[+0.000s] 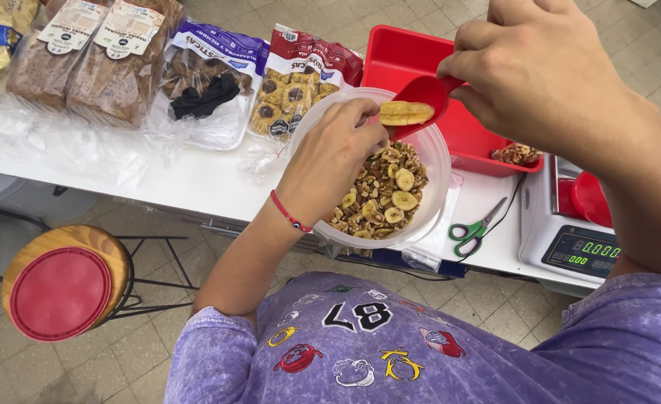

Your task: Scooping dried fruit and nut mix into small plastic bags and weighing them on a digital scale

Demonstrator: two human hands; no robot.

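A clear plastic tub, round and translucent, is held above the edge of the white worktop, partly out over the tiled floor. It is filled about halfway with a brown mix of walnuts and pale yellow banana chips. The left hand, with a red cord at the wrist, is laid over the near rim, its fingers curled down onto it; how firmly the rim is gripped cannot be told, as the fingertips are hidden. A red scoop carrying a long banana chip is held over the tub by the right hand, whose fingers are closed around the handle, which is covered by them. The red tray behind is partly concealed by the right hand and the tub.
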